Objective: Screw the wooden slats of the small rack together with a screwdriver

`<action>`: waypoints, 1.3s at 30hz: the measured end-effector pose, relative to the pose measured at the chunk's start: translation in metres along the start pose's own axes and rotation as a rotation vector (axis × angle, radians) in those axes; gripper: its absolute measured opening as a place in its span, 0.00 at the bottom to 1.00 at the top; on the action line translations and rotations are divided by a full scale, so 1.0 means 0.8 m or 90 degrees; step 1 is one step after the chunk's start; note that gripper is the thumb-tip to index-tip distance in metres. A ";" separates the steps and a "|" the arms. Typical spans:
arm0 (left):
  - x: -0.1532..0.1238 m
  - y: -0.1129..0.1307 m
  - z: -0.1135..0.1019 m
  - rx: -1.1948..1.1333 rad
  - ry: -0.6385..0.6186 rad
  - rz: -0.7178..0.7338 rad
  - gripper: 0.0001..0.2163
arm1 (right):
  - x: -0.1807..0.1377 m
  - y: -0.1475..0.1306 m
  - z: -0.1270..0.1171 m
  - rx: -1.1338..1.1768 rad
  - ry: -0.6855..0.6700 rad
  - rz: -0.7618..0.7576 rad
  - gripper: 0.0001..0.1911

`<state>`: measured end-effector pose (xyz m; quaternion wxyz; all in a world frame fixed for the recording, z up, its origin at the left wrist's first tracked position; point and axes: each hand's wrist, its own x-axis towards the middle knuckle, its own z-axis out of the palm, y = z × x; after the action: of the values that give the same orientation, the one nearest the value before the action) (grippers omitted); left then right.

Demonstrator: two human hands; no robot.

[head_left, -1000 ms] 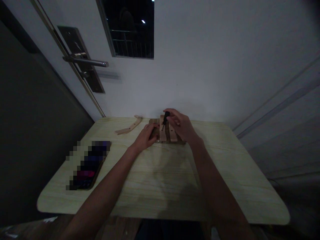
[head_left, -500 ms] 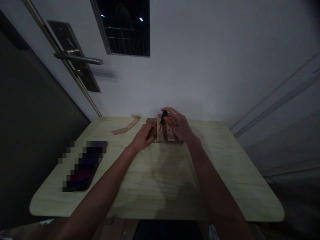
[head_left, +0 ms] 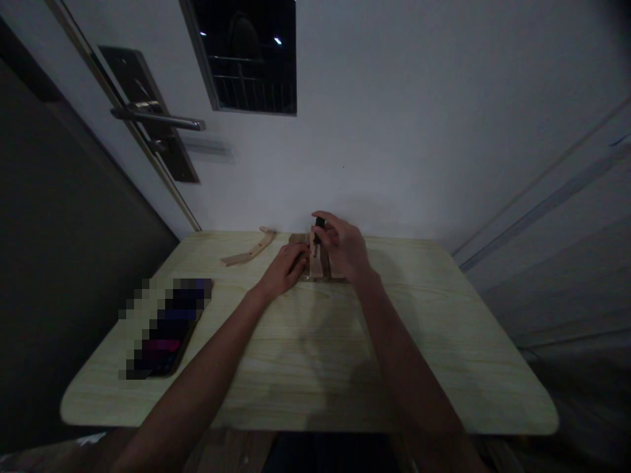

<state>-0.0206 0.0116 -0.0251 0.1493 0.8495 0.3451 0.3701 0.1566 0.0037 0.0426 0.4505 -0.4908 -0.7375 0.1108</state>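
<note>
Gripping a black-handled screwdriver (head_left: 318, 228) in the right hand (head_left: 344, 250), fingertips closed tight round the handle, shaft pointing down onto the slatted wooden piece (head_left: 318, 268). Pressing on that piece's left edge with the left hand (head_left: 284, 269), fingers together and laid over the wood, holding nothing, just pinning it to the table (head_left: 305, 368). Looks like mid-fastening: slats already lined up side by side at the table's far edge by the wall, tool set on one of them, tip itself too dark to make out. Left loose: one curved wooden strip (head_left: 249, 250), lying apart to the left, joined to nothing. Further out, a blurred-out phone (head_left: 165, 328) near the table's left edge, and a door handle (head_left: 158, 121) up behind.
</note>
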 end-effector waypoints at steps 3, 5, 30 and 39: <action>0.001 0.002 -0.003 -0.006 0.012 -0.001 0.13 | -0.003 -0.003 -0.003 0.013 -0.001 -0.026 0.18; 0.003 0.006 -0.006 0.008 0.045 -0.005 0.13 | -0.003 -0.003 -0.005 0.020 0.006 -0.048 0.18; 0.063 0.054 -0.008 -0.104 0.218 0.016 0.17 | -0.044 0.110 -0.029 0.117 0.146 0.268 0.36; 0.078 0.059 -0.036 -0.064 0.075 0.096 0.11 | -0.053 0.113 -0.013 0.440 0.056 0.299 0.30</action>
<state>0.0112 0.0213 0.0516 0.1428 0.8414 0.2692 0.4464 0.2256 0.0108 -0.0298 0.5826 -0.4697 -0.5050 0.4301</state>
